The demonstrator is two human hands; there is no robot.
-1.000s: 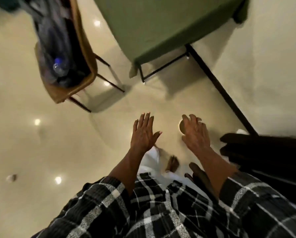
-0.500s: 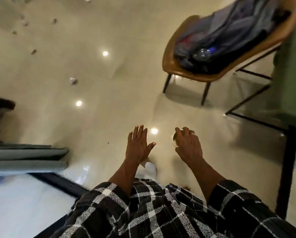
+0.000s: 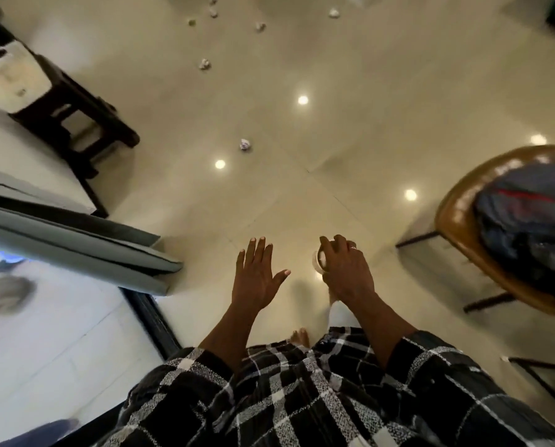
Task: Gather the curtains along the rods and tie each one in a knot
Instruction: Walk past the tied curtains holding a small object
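Left grip (image 3: 256, 279) was wide open, fingers straight and spread, thumb out to the side, holding nothing, just hanging palm-down over the floor (image 3: 366, 124). Right grip (image 3: 343, 272) was just beside it, fingers curled over a small pale round thing (image 3: 318, 261). Couldn't tell what that was tbh, most of it was hidden under the fingers.

Grey-green curtain (image 3: 76, 240) was off to the left, lying in long folds next to a dark door frame (image 3: 147, 317), well apart from both grips, neither one touching it. Only part of it was in view, so I couldn't tell if it was tied.

Past the curtain, up in the left corner, a dark stool (image 3: 86, 124) had a white bag (image 3: 11, 79) on top. A bunch of crumpled paper balls (image 3: 244, 144) were scattered over the glossy floor, one near the middle and the rest further off, with a few round light spots (image 3: 302, 100) reflecting between them.

Over on the right was a tan chair (image 3: 453, 217) with a dark bundle (image 3: 527, 227) piled on the seat, red stripe showing on it. Bottom of the view was all black-and-white plaid shirt (image 3: 302, 398), with a bare foot (image 3: 300, 337) peeking out just above it.
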